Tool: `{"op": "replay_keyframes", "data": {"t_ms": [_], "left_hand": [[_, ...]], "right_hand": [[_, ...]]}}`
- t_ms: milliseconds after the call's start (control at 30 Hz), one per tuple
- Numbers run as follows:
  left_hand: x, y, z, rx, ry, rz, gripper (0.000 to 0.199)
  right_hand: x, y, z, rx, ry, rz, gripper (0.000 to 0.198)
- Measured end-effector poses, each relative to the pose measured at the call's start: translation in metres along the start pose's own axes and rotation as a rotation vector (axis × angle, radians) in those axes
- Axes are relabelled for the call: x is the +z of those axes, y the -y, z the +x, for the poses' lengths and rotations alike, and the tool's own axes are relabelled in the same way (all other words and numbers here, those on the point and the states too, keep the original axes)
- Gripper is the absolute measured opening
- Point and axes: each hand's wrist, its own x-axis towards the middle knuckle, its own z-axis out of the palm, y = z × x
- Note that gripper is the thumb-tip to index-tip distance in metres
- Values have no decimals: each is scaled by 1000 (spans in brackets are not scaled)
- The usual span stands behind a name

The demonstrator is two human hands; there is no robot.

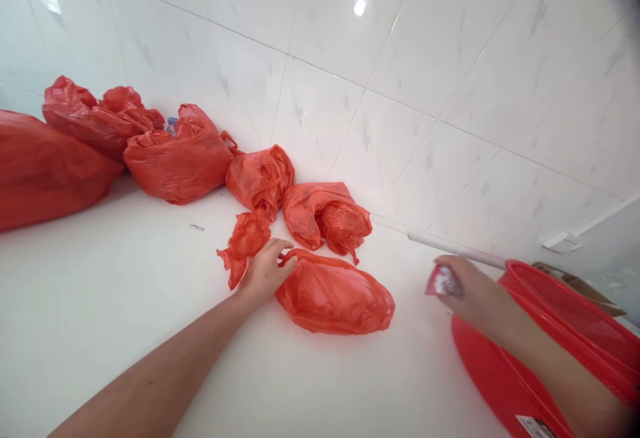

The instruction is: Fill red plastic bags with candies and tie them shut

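Observation:
A red plastic bag point(335, 295) lies on the white table point(240, 385) in front of me, its thin film loosely puffed out. My left hand point(265, 268) is at the bag's left end, with thumb and fingers closed on its edge. To the right, above the table and apart from the bag, my right hand point(460, 281) is blurred by motion. It grips a small red and silver-white packet point(443, 281), whose print I cannot read. Beside my left wrist sits a crumpled piece of red plastic point(245, 245).
Several filled red bags stand along the tiled wall point(330, 118), among them a knotted bag point(327, 215) and a large bag point(50, 171) at far left. Red plastic baskets point(505, 365) occupy the right side under my right forearm. A cardboard box point(580, 288) is behind them.

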Motion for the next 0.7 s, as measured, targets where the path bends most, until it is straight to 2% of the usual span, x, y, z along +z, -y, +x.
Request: {"op": "replay_keyframes", "data": {"t_ms": [100,200,267,367,433,533,633,700], "left_hand": [[-1,0,-1,6,9,14,22],[0,1,-1,14,11,15,22],[1,2,-1,31,18,17,21],[2,3,-1,56,17,25,22],[2,2,-1,66,16,28,21],[1,0,-2,60,20,20,18],[1,-1,-3,43,31,3,18],[1,-1,-3,39,39,-5,18]], "right_hand": [[27,66,6,-271,154,21,48],[54,116,13,-473,219,28,56],[68,137,19,-528,259,26,61],[76,150,24,-547,319,96,71],[71,147,25,-520,296,163,70],[48,121,22,-366,133,191,52],[17,66,15,-124,-52,157,33],[0,20,6,63,-157,76,30]]}}
